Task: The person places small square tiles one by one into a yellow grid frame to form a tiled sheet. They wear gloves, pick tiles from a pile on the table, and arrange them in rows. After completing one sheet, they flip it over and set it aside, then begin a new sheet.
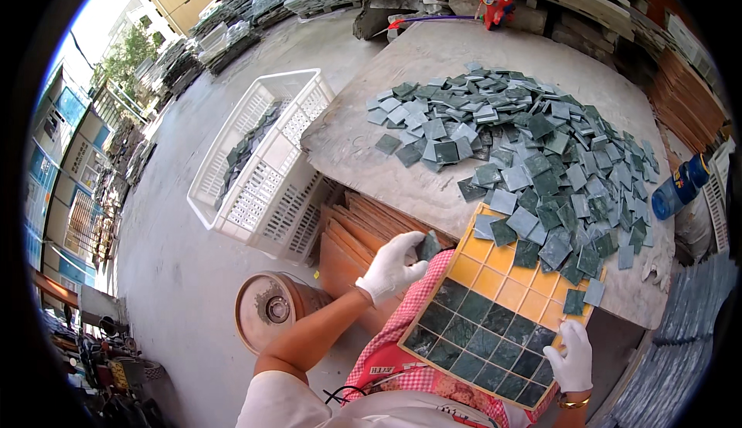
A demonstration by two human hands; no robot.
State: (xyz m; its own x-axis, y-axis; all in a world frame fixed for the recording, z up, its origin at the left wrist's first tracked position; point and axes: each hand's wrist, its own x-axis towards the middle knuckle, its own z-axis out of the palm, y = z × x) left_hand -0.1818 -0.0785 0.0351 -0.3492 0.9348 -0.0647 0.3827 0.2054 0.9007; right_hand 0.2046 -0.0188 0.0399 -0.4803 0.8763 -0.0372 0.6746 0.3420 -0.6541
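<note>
Where the left hand [390,268] is: just left of the yellow tray [488,283], its grip pinching one green tile [427,247].
Bare cells [524,275]: on the tray, rightward from this tile.
Right hand [572,356]: at the tray's right edge; its grip I cannot tell.

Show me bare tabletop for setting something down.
Free: table's left corner, between white crate and tile pile; far strip, between pile and red toy. Crowded: centre and near edge, where the pile spills onto the yellow tray.

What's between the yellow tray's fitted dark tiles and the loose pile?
Mostly bare yellow cells, plus two loose tiles at right, in the head view.
</note>
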